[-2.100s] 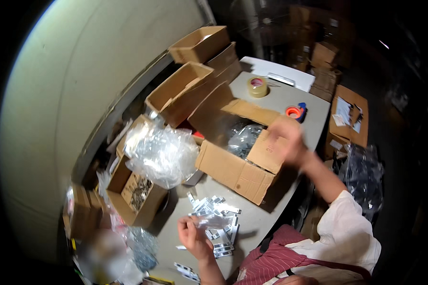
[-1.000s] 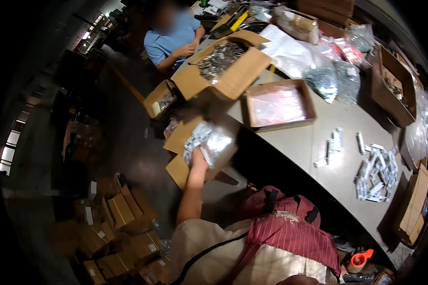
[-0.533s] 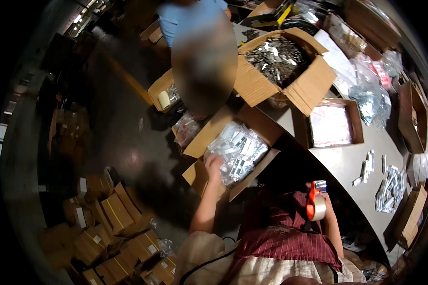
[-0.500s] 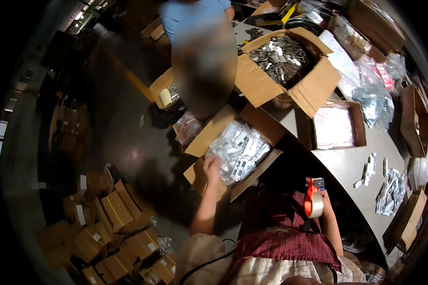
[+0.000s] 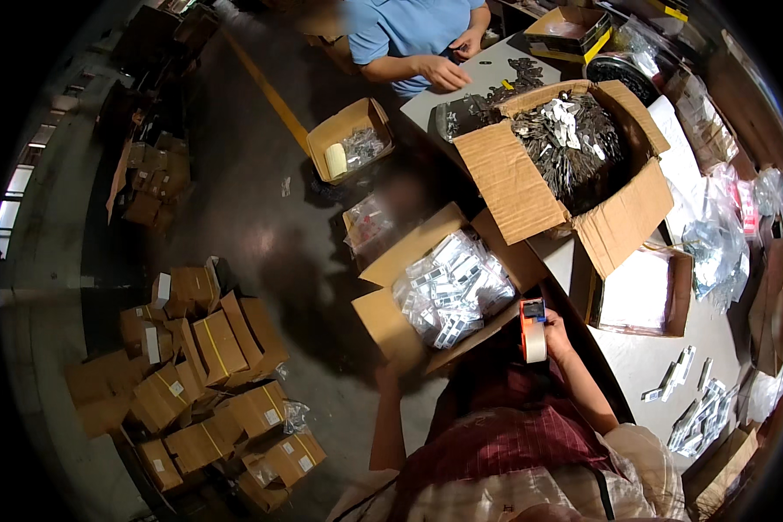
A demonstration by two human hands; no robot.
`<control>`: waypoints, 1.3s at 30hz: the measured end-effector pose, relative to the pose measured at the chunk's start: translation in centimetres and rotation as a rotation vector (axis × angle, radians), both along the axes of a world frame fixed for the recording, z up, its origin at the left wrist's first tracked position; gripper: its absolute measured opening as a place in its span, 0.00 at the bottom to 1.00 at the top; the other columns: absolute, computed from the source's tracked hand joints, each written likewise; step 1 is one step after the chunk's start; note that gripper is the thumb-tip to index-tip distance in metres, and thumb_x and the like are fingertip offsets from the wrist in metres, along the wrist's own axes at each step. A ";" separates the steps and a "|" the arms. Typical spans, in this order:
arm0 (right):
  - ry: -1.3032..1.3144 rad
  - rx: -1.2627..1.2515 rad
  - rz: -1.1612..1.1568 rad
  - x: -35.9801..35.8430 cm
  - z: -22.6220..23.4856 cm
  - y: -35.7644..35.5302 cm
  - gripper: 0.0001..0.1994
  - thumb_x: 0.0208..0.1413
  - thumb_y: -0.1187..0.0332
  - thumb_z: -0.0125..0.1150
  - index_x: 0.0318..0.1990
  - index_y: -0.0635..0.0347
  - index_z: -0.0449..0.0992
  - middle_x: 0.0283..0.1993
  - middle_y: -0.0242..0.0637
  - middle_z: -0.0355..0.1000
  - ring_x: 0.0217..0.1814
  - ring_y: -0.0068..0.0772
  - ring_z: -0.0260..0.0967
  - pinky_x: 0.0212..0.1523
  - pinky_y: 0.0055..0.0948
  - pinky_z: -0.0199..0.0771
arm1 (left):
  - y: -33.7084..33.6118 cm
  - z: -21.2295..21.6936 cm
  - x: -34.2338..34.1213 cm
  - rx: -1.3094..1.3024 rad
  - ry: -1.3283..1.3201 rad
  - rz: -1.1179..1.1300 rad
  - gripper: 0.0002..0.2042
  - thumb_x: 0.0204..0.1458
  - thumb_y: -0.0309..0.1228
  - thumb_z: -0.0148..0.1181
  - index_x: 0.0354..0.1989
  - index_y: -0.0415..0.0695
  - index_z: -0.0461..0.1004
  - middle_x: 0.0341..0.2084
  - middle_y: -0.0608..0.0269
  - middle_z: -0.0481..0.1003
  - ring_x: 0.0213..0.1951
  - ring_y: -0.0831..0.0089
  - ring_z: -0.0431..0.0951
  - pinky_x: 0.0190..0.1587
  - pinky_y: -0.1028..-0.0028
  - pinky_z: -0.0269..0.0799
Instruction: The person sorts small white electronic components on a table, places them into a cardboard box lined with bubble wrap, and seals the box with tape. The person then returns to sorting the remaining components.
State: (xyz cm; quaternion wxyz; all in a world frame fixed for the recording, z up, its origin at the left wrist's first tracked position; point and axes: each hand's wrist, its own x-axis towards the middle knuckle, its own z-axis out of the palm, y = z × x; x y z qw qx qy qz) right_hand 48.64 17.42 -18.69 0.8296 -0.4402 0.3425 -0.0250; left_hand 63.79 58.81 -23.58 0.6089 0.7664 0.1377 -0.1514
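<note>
Left hand now off the bagged grey-white parts, down by the near-left flap of the open carton; shadowed, can't tell its grip. Right hand grips orange tape dispenser, now closer to carton's near-right edge. Parts lie inside carton, untouched by either hand.
</note>
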 end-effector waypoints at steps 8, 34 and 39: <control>-0.172 -0.265 0.019 6.5 0.0 -0.8 0.17 0.43 0.83 0.60 0.44 0.66 0.82 0.62 0.41 0.72 0.67 0.39 0.65 0.64 0.30 0.64 | -2.2 3.7 4.8 0.893 -0.074 -1.123 0.25 0.52 0.51 0.58 0.35 0.35 0.81 0.33 0.39 0.80 0.37 0.45 0.81 0.41 0.52 0.74; 0.963 -0.568 -0.266 5.7 0.2 21.4 0.19 0.35 0.58 0.71 0.28 0.67 0.84 0.26 0.53 0.79 0.31 0.43 0.82 0.36 0.38 0.80 | 12.2 -1.3 22.0 0.692 -0.249 -1.759 0.33 0.56 0.62 0.52 0.28 0.37 0.80 0.31 0.39 0.79 0.36 0.40 0.80 0.41 0.49 0.74; 0.888 -0.504 -0.235 6.1 0.4 21.1 0.20 0.31 0.57 0.73 0.26 0.68 0.83 0.24 0.52 0.78 0.28 0.43 0.80 0.34 0.39 0.78 | 6.9 3.8 22.7 0.765 -0.002 -1.800 0.33 0.58 0.61 0.50 0.34 0.36 0.80 0.36 0.37 0.78 0.42 0.40 0.79 0.45 0.50 0.74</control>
